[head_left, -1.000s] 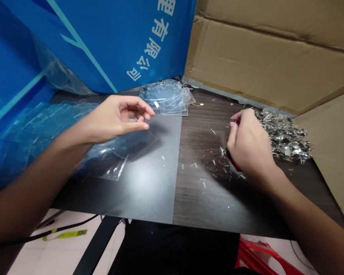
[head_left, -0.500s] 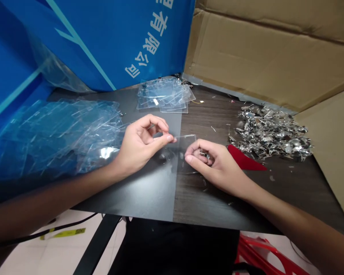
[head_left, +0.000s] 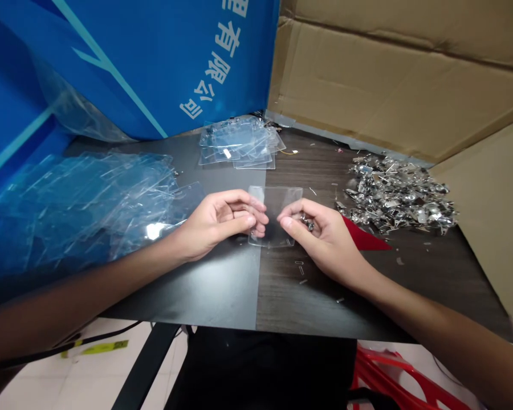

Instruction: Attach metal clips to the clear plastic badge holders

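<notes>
Between my hands is a clear plastic card sleeve [head_left: 276, 196], its flat face turned toward me. My left hand [head_left: 222, 222] grips the sleeve's left edge, with the thumb in front and the fingers behind. At the opposite edge, my right hand [head_left: 320, 230] is closed, thumb and forefinger pinched together against or just in front of the sleeve. Small shiny metal clips [head_left: 308, 223] show inside its curled fingers; how many is hidden. Behind the right hand lies a piece of red cloth [head_left: 365, 236], partly covered by it.
A wide pile of clear sleeves [head_left: 89, 205] covers the left of the table [head_left: 222, 296]. A smaller stack of sleeves [head_left: 239, 142] lies at the back. Metal clips form a heap [head_left: 402, 193] at right. A blue panel [head_left: 132, 57] and cardboard [head_left: 359, 85] wall the back.
The sleeve has tipped from nearly edge-on to facing me. My left hand has moved slightly down and shifted its fingers on the edge. The view has shifted slightly.
</notes>
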